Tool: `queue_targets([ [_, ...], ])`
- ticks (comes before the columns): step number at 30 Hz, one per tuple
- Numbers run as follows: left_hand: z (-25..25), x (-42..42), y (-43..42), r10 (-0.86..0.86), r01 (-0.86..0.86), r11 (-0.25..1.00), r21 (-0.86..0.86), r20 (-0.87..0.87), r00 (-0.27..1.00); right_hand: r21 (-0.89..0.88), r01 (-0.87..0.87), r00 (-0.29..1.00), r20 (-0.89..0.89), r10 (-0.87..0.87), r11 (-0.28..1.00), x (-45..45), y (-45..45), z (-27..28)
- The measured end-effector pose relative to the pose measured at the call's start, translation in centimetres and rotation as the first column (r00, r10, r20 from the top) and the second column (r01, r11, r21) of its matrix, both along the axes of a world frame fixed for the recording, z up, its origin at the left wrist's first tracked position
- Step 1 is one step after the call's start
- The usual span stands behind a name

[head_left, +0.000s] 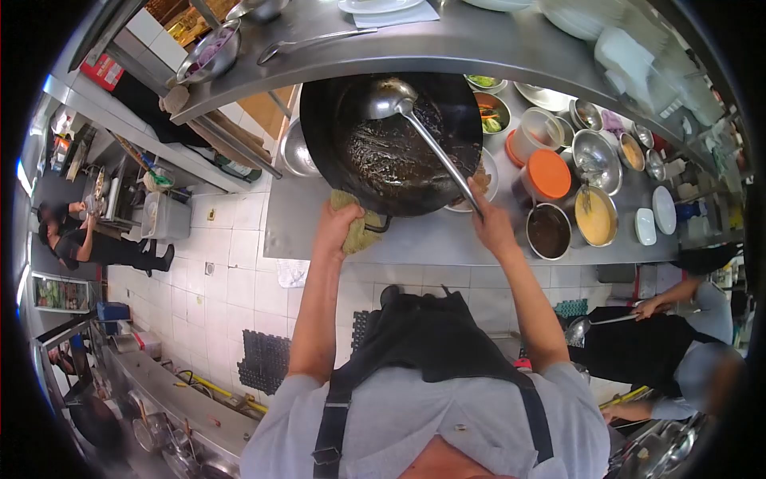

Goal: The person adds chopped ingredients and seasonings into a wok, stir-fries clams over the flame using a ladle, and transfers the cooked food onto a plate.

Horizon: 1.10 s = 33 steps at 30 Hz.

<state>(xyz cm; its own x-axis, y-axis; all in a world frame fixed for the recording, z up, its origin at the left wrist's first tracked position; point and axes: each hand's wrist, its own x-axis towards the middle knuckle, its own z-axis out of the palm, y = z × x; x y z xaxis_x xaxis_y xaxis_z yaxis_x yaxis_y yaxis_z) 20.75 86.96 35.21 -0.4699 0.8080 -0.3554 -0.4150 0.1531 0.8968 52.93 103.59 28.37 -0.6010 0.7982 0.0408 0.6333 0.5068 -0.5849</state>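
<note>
A large black wok (323,144), its inside coated with dark sauce, is tilted toward me over the steel counter. With a yellowish cloth (363,231) bunched in it, my left hand (339,222) grips the wok at its near left side, by the loop handle. My right hand (492,223) is closed around the long handle of a steel ladle (435,148). The ladle's bowl rests inside the wok near the far rim. Partly hidden behind the wok's right side is a white plate (491,177) with brown food on it.
Right of the wok stand an orange-lidded container (549,174), a pot of dark sauce (548,231) and a pot of yellow liquid (596,215). A steel shelf (495,44) overhangs the counter (303,231). One co-worker (646,339) holds a ladle at right; another person (104,243) stands far left.
</note>
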Motion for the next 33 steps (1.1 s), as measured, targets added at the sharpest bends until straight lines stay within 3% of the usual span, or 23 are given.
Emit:
queue_targets([
  [2,0.0,0.3,-0.2,0.008,-0.008,1.000,0.027,-0.001,1.000,-0.035,0.049,0.999,-0.003,-0.049,0.998,0.9,-2.0,-1.5],
  [4,0.1,0.0,-0.5,0.032,-0.032,0.999,0.026,-0.001,0.999,-0.023,0.055,0.997,-0.050,-0.056,0.998,8.0,-3.6,-5.2],
  [6,0.5,-0.2,-0.7,0.075,-0.075,0.997,0.009,0.000,0.997,-0.029,0.042,0.997,0.062,-0.041,0.999,14.9,-5.0,-4.6],
  [9,0.3,-0.9,-0.7,0.028,-0.028,1.000,0.009,-0.002,1.000,0.189,-0.028,1.000,0.010,0.027,0.982,14.3,-3.3,-2.1],
  [11,0.6,-0.6,-0.7,0.016,-0.016,1.000,-0.005,0.026,1.000,-0.086,0.064,0.994,0.097,-0.056,0.994,7.6,-1.9,2.0],
  [13,0.6,0.0,-0.2,0.013,-0.014,1.000,0.018,0.052,0.999,-0.024,0.041,0.999,0.037,-0.040,0.999,2.4,0.3,1.3],
  [16,0.6,0.1,0.4,0.026,-0.032,0.997,0.072,0.073,0.997,0.045,0.042,0.993,-0.114,-0.037,0.998,2.0,-0.3,-1.6],
  [18,0.5,0.8,1.0,0.078,-0.087,0.991,0.106,0.080,0.994,-0.047,0.093,0.996,-0.013,-0.094,0.995,7.0,-2.6,-4.5],
  [20,0.1,0.3,1.8,0.076,-0.083,0.991,0.107,0.073,0.994,-0.017,0.129,0.991,0.036,-0.128,0.992,11.8,-5.4,-5.2],
  [25,-2.3,-1.0,3.3,0.155,-0.149,0.981,0.125,-0.043,0.987,0.074,0.155,0.933,0.317,-0.171,0.985,19.1,-6.7,-1.5],
  [28,-2.0,-2.4,3.1,0.111,-0.103,0.990,0.101,-0.076,0.991,0.107,0.063,0.943,0.320,-0.095,0.992,16.3,-4.4,3.1],
  [30,-0.7,-3.0,2.7,0.032,-0.029,0.997,0.077,-0.048,0.998,0.150,-0.020,0.998,0.069,0.010,0.988,10.4,-2.6,3.4],
  [32,0.5,-2.3,2.2,0.038,-0.037,0.996,0.075,-0.018,0.999,0.056,-0.020,0.997,0.076,0.016,0.998,3.3,-2.0,3.6],
  [33,0.9,-2.1,1.9,0.044,-0.043,0.996,0.074,-0.004,0.999,0.032,-0.051,0.997,-0.051,0.053,0.998,0.3,-2.2,2.9],
])
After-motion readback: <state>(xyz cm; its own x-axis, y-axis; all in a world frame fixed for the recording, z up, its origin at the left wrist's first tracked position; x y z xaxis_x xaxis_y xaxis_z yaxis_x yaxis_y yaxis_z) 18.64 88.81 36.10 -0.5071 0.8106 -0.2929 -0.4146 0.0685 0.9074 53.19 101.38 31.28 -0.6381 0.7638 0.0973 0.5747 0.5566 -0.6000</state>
